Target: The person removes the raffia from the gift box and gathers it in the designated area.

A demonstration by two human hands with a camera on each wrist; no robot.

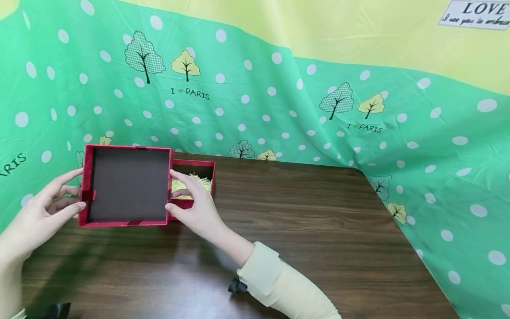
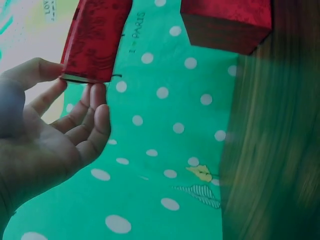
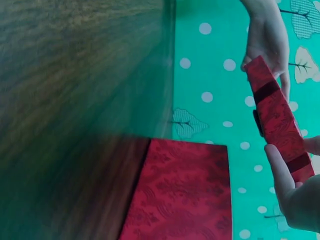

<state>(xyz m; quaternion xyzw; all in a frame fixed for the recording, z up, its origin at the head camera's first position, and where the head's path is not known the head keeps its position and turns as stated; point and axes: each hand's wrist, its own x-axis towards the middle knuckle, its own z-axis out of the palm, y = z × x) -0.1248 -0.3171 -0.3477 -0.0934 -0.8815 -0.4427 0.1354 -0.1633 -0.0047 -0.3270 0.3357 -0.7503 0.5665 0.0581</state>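
A red patterned box lid (image 1: 129, 186) with a dark inside is held up between both hands, its hollow side facing the head camera. The left hand (image 1: 44, 215) pinches its left edge, thumb in front and fingers behind. At the right edge, the right hand (image 1: 197, 206) grips it between thumb and fingers. Behind the lid stands the matching red box (image 1: 183, 204), partly hidden, with pale yellow shredded filler (image 1: 203, 180) inside. In the right wrist view the lid (image 3: 280, 117) appears edge-on, above and apart from the box (image 3: 185, 195).
The dark wooden table (image 1: 299, 230) extends to the right and front. A green and yellow dotted cloth (image 1: 259, 97) with tree prints hangs behind it and along the right side. A black strap piece (image 1: 237, 286) sits by the right sleeve.
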